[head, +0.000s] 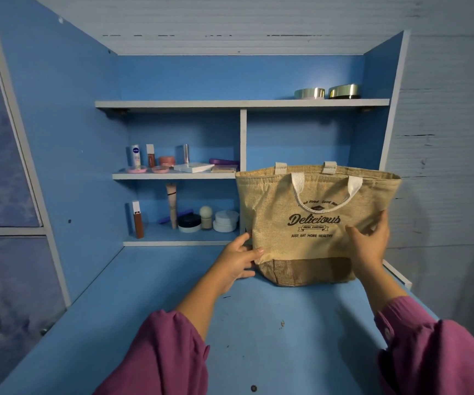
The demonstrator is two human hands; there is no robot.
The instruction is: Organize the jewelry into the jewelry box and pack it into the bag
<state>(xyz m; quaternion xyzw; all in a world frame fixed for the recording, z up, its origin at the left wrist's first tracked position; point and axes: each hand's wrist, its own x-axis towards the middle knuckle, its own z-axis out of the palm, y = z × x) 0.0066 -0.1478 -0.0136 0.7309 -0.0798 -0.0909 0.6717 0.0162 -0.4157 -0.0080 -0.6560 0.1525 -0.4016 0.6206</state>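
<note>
Head cam is looking down at a blue desk with a jute tote bag standing upright on it, over toward the right side and just in front of the shelf unit. The bag is printed with "Delicious" and "JUST EAT MORE HEALTHY", it's got white rope handles, and a darker brown band is running round the bottom. The person is holding it from both sides: left hand is touching the lower left edge with the thumb lying on the front, and right hand is gripping the right side, fingers wrapping round the fabric. So the hands are apart with the bag between them. Purple sleeves are showing on both arms. The jewelry box isn't something anyone can make out from this angle, and the inside of the bag is hidden.

Behind, the shelves are holding makeup stuff: a Nivea bottle, a lip gloss tube, a few white jars, and two shiny round tins sitting up top.
</note>
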